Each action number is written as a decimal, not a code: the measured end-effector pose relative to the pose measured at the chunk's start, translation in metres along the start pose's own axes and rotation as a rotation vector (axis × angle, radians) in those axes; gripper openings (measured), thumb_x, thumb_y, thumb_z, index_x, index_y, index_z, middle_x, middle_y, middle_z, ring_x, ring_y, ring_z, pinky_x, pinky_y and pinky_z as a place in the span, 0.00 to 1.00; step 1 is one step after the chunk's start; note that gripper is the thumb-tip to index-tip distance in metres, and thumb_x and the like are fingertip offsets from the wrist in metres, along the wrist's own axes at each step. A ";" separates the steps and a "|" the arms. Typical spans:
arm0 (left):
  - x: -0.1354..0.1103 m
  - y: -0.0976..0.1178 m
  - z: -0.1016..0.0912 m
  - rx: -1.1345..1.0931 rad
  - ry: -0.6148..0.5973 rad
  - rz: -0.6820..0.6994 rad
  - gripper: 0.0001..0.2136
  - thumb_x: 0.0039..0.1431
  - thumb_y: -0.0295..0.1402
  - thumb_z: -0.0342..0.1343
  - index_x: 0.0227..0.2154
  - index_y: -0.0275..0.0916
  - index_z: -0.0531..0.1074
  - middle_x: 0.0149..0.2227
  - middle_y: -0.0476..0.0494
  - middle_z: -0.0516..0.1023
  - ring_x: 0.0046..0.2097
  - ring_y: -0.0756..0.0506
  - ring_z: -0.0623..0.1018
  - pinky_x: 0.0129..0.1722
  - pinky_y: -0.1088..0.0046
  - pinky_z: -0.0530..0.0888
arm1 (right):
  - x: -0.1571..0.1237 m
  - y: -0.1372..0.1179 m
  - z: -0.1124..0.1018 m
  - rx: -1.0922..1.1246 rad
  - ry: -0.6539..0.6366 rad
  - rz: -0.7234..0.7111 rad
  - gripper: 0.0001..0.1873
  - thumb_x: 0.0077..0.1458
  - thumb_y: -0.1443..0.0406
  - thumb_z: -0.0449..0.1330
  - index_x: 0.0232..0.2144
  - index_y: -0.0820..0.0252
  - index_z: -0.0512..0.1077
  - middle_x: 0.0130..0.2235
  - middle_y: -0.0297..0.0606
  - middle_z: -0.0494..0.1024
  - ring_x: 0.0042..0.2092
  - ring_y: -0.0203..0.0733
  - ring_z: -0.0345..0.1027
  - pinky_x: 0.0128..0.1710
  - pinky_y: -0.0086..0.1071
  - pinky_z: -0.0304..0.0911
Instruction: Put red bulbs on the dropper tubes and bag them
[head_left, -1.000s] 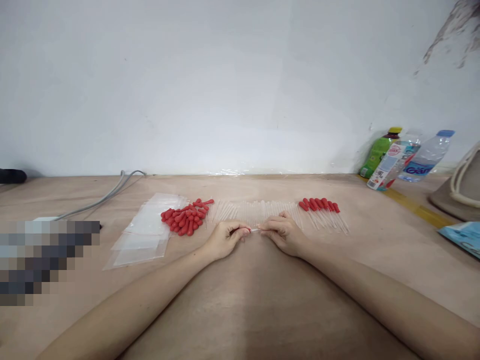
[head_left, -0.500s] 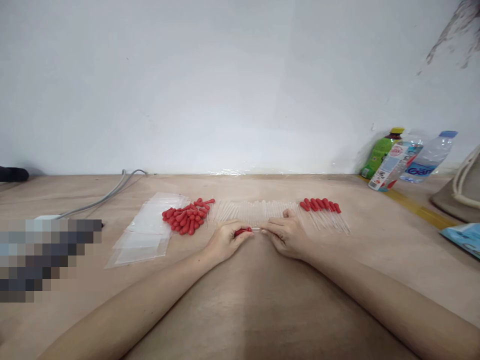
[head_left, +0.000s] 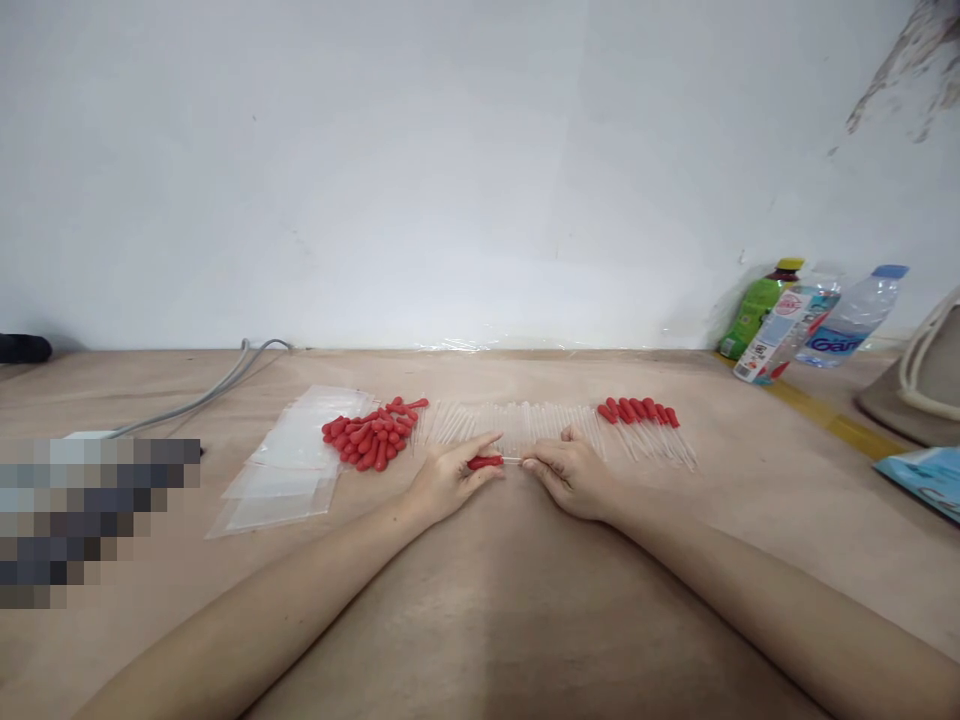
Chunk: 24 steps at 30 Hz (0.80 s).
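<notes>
My left hand pinches a red rubber bulb while its forefinger stretches out above it. My right hand is closed on a thin clear glass tube whose end meets the bulb. Both hands rest on the wooden table, just in front of a row of several clear tubes. A heap of loose red bulbs lies to the left of the row. Several finished droppers with red bulbs lie to its right.
A stack of clear plastic bags lies left of the bulbs. A grey cable runs along the back left. Bottles stand by the wall at the right, with a bag and a blue packet beyond them.
The red bulb has come into sight in my left fingers, joined to the tube's end. My left forefinger has lifted and straightened. My hands have stayed in place.
</notes>
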<state>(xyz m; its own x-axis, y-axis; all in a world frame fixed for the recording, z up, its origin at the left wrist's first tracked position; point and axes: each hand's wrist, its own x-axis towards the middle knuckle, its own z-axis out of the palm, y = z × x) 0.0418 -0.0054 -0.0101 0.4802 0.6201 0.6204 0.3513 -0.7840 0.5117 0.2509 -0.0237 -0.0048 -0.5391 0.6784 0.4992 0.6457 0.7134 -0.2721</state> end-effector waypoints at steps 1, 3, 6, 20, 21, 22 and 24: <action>0.000 0.000 0.000 -0.008 -0.004 -0.004 0.19 0.51 0.32 0.56 0.48 0.38 0.64 0.36 0.45 0.77 0.36 0.49 0.77 0.38 0.73 0.74 | 0.000 0.000 0.000 0.001 0.002 0.000 0.13 0.58 0.65 0.44 0.32 0.60 0.68 0.29 0.35 0.75 0.28 0.33 0.63 0.35 0.33 0.43; 0.000 0.001 0.000 -0.053 -0.009 -0.036 0.18 0.52 0.31 0.54 0.48 0.38 0.64 0.35 0.46 0.77 0.36 0.50 0.77 0.38 0.74 0.74 | 0.001 0.001 0.000 -0.007 0.004 -0.019 0.13 0.58 0.65 0.44 0.32 0.60 0.68 0.29 0.35 0.75 0.28 0.33 0.63 0.35 0.33 0.42; 0.000 0.003 0.001 -0.128 -0.043 -0.100 0.17 0.52 0.30 0.54 0.46 0.36 0.64 0.34 0.45 0.77 0.35 0.49 0.77 0.38 0.74 0.74 | 0.002 0.003 -0.002 -0.044 0.007 -0.078 0.13 0.58 0.65 0.45 0.34 0.59 0.69 0.27 0.34 0.74 0.28 0.33 0.63 0.34 0.33 0.42; 0.000 0.006 0.000 -0.006 -0.064 -0.067 0.16 0.52 0.32 0.54 0.45 0.37 0.65 0.34 0.46 0.77 0.35 0.50 0.76 0.38 0.75 0.73 | 0.004 -0.002 0.001 -0.214 0.025 -0.126 0.13 0.57 0.67 0.45 0.31 0.61 0.70 0.26 0.35 0.73 0.26 0.33 0.60 0.32 0.33 0.43; 0.001 0.006 -0.001 -0.004 -0.064 -0.069 0.16 0.52 0.33 0.54 0.45 0.37 0.65 0.34 0.46 0.77 0.35 0.50 0.76 0.37 0.75 0.73 | 0.004 -0.001 0.001 -0.191 0.019 -0.121 0.13 0.57 0.66 0.45 0.32 0.61 0.69 0.27 0.35 0.74 0.26 0.33 0.61 0.33 0.33 0.44; 0.002 0.006 -0.002 -0.003 -0.063 -0.075 0.16 0.52 0.33 0.54 0.45 0.36 0.65 0.34 0.45 0.77 0.35 0.50 0.76 0.37 0.75 0.73 | 0.004 0.000 0.001 -0.167 0.013 -0.117 0.13 0.58 0.66 0.45 0.32 0.61 0.69 0.28 0.36 0.74 0.28 0.34 0.62 0.33 0.33 0.45; 0.005 0.005 -0.005 0.014 -0.060 -0.086 0.15 0.51 0.33 0.55 0.43 0.36 0.67 0.34 0.45 0.77 0.35 0.49 0.76 0.36 0.75 0.72 | 0.004 0.003 -0.001 -0.115 0.008 -0.102 0.12 0.58 0.65 0.46 0.35 0.62 0.68 0.32 0.38 0.74 0.32 0.36 0.64 0.34 0.33 0.48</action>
<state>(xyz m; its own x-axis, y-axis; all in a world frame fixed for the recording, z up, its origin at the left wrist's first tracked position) 0.0424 -0.0064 -0.0015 0.4949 0.6825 0.5377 0.4043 -0.7287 0.5528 0.2513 -0.0189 -0.0030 -0.6011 0.6015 0.5262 0.6458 0.7534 -0.1236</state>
